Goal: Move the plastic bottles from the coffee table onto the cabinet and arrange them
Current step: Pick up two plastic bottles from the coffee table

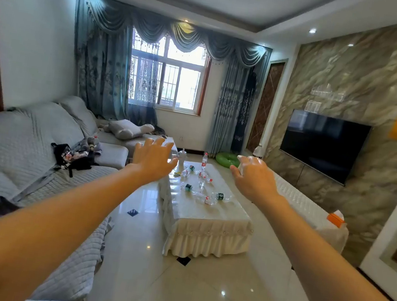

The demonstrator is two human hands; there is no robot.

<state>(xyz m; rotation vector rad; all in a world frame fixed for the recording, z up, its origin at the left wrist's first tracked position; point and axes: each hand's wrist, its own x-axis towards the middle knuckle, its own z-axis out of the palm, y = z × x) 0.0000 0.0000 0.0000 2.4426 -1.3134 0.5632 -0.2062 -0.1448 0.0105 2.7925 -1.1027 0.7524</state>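
Desk [211, 212] cloth cream; bottles [206, 198] clear, labels green or red. Sofa [10, 146] grey, quilted. Curtains [102, 62] blue-grey, floral; wall [359, 79] brown-grey marble; floor [170, 289] cream, black diamonds.

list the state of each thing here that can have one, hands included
left hand: raised, fingers spread, empty
right hand: raised, open, empty
clear plastic bottles with green labels: lying on the cloth-covered coffee table
red-capped clear plastic bottle: upright at the table's far end
wall-mounted black television: off
blue-grey curtains: drawn apart
white-covered cabinet: holds an orange tissue box
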